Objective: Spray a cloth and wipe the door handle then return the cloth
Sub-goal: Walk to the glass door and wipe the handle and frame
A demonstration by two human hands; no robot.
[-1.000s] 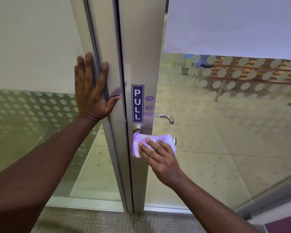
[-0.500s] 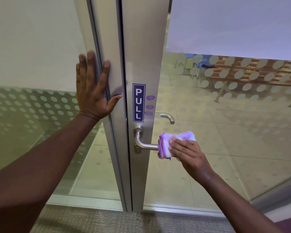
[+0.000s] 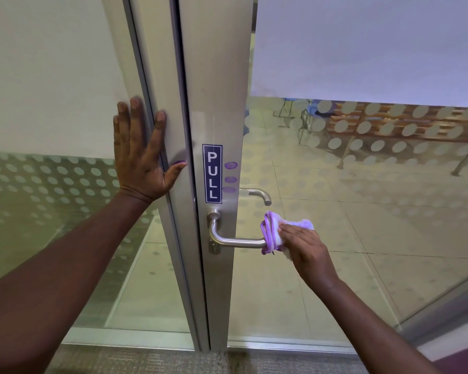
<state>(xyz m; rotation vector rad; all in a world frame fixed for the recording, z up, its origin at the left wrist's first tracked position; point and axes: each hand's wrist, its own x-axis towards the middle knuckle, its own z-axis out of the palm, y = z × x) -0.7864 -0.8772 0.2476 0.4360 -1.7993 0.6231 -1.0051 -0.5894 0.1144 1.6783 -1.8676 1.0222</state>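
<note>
A brushed-metal lever door handle (image 3: 235, 241) sticks out to the right from the door's aluminium stile (image 3: 216, 103). My right hand (image 3: 303, 249) grips a folded white and purple cloth (image 3: 274, 233) wrapped around the free end of the lever. My left hand (image 3: 139, 155) lies flat with spread fingers against the fixed frame and glass to the left of the door, holding nothing. No spray bottle is in view.
A blue PULL sign (image 3: 212, 174) sits above the handle, with a keyhole (image 3: 214, 248) below the lever. A second handle (image 3: 256, 194) shows through the dotted frosted glass. Beyond the glass are a tiled floor and wooden bench (image 3: 395, 125). Carpet lies at my feet.
My right hand has slid the cloth along the lever from the stile out to its free end. My left hand has stayed pressed on the frame.
</note>
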